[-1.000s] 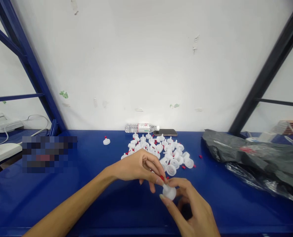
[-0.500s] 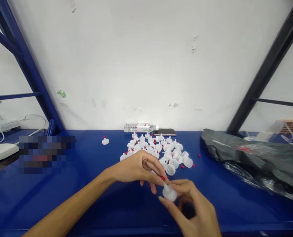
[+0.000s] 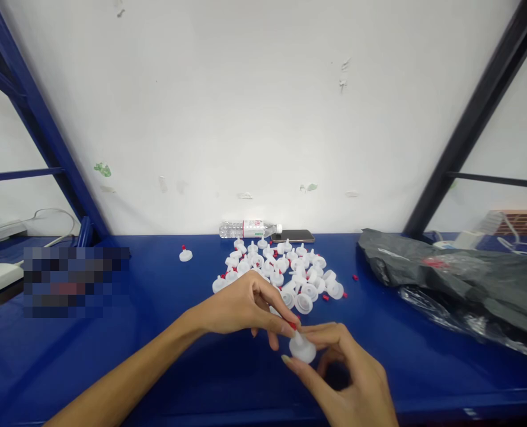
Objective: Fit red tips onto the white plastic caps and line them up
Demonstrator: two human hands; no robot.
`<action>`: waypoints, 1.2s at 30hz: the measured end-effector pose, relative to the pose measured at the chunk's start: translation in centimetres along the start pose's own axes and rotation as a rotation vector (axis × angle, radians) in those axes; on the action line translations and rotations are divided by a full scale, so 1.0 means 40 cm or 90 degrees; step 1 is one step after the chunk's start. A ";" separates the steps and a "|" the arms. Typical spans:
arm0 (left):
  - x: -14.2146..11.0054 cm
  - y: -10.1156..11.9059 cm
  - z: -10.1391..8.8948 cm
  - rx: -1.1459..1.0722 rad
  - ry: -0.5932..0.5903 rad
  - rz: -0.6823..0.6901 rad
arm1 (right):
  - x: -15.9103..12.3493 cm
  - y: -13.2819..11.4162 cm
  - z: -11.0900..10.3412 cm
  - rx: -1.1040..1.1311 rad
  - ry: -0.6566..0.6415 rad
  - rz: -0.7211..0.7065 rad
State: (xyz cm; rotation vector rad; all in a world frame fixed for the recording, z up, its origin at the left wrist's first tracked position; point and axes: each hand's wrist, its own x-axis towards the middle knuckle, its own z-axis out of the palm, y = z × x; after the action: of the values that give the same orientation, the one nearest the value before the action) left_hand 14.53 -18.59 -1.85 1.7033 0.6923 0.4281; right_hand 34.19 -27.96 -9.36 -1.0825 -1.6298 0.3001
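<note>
A white wall (image 3: 254, 107) stands behind the blue bench (image 3: 219, 385), with a dark bag (image 3: 423, 261) on the right and a heap (image 3: 284, 264) of white bits past the hands. The right hand (image 3: 354, 370) is curled, its grip part open around one white cone (image 3: 303, 352), held over the bench's near side. The cone's wide end is down; its thin spout leans up and left, toward the left hand (image 3: 245, 302). That grip is pinched on a red cap (image 3: 292, 325) at the spout's tip; I can't tell how snugly it sits.
</note>
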 end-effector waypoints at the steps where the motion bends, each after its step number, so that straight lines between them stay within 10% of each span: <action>1: 0.000 0.001 0.000 0.002 -0.001 0.000 | 0.001 0.001 -0.001 -0.003 0.004 0.005; 17: -0.003 0.017 0.010 0.080 0.105 0.102 | -0.002 0.008 -0.007 -0.009 0.000 0.000; 23: -0.052 0.054 -0.136 0.220 0.477 0.173 | -0.005 0.006 -0.011 -0.014 -0.010 0.006; 27: -0.080 0.023 -0.248 0.569 0.722 0.045 | -0.002 -0.001 -0.012 -0.044 -0.026 0.022; 36: -0.059 -0.104 -0.320 0.736 0.584 -0.215 | 0.006 -0.003 -0.018 -0.032 -0.054 -0.016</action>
State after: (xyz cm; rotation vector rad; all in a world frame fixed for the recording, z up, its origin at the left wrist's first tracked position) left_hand 3.94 -9.97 -2.56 2.3307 2.1726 0.6239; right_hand 34.75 -28.07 -8.87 -1.0989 -1.7331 0.2942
